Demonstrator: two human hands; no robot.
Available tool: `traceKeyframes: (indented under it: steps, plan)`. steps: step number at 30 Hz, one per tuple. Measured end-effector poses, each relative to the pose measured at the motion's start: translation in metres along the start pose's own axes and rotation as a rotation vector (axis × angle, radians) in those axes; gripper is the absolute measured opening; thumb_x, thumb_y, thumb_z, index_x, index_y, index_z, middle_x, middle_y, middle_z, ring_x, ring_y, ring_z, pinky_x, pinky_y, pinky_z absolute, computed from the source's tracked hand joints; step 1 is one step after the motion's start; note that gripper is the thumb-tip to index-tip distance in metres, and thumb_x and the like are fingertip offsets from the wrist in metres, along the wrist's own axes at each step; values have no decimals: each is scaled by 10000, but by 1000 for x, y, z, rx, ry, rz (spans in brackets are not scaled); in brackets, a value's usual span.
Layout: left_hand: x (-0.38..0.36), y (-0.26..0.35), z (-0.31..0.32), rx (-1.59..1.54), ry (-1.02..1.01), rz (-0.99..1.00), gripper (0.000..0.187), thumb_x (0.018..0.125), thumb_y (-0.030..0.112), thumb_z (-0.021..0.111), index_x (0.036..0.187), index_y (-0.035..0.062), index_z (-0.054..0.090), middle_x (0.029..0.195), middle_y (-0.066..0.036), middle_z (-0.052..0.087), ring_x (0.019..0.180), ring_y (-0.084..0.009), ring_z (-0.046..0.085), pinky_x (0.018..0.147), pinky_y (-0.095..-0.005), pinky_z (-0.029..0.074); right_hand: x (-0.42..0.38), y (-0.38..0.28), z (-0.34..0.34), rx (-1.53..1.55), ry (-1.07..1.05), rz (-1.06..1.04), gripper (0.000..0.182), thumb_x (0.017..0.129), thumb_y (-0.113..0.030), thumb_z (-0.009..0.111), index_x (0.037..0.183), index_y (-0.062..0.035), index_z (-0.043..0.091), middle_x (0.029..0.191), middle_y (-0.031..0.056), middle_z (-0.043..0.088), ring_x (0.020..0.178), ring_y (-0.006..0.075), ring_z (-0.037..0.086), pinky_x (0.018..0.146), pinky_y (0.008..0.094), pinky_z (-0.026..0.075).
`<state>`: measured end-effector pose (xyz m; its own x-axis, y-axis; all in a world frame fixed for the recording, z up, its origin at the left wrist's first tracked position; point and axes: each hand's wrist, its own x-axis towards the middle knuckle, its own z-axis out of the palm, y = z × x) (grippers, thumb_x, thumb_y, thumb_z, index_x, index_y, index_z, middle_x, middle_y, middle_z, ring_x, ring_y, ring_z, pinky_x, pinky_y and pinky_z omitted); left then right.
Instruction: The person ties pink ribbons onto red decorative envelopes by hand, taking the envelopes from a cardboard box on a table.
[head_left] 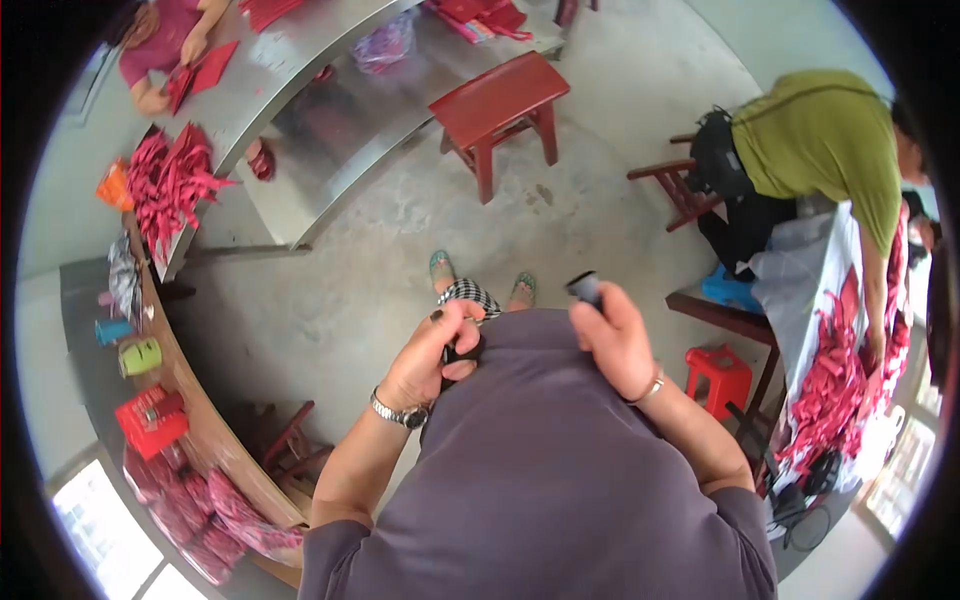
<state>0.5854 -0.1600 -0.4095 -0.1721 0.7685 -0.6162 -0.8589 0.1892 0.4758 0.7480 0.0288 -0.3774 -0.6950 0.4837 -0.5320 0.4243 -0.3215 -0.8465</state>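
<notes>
My left hand [437, 350], with a metal watch [402, 411] at its wrist, is in front of my shirt, fingers curled round a small dark object [450, 354] that is mostly hidden. To the right, my right hand [618, 338] holds a short dark grey object [584, 288] between thumb and fingers; its black end sticks out past them. A thin bracelet [649, 388] circles that wrist. The two hands are apart, at waist height. What the objects are, I cannot tell.
A red wooden stool [500, 95] stands ahead on the floor. A metal counter [300, 40] curves at the upper left, where a person handles red pieces [205, 75]. Another person in green [820, 130] leans over a table of red cloth [835, 390]. A wooden desk [215, 430] lies left.
</notes>
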Motion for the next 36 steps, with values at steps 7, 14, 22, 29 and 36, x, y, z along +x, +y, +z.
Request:
traceKeyframes:
  steps: [7,14,22,29,36]
  plan:
    - [-13,10,-19,-25,131,123,467,987,530,383,1006,81,510,668,21,401,479,-58,271,431,-194,275,-20,-34,-31,-605,36,-304,246,713,-71,741,852,0,550,698,78,549,643,95,512,589,275,445]
    - [-59,1,-34,217,442,282,290,1005,396,446,959,116,511,676,26,458,514,-56,381,414,-211,302,-29,-61,-112,76,535,-268,176,820,-48,634,745,-100,482,628,-71,451,512,23,368,460,206,304]
    - [-9,-21,-120,759,524,178,594,955,599,344,1012,72,612,705,-5,528,569,-122,484,493,-272,370,15,-124,-105,218,462,-461,205,813,-139,679,733,-41,518,671,-74,459,645,31,403,552,240,360]
    - [13,4,-56,533,461,239,483,957,468,438,1099,36,602,847,-38,565,698,-138,511,612,-299,407,58,-107,-34,104,98,-519,208,895,-212,601,899,-5,611,762,-20,588,708,52,511,635,246,444]
    - [-104,-49,-40,66,809,271,410,959,337,533,1186,0,592,989,-71,601,828,-155,537,731,-326,444,54,-51,76,-238,-285,-507,262,894,-256,553,848,1,536,682,166,544,602,256,496,618,373,451]
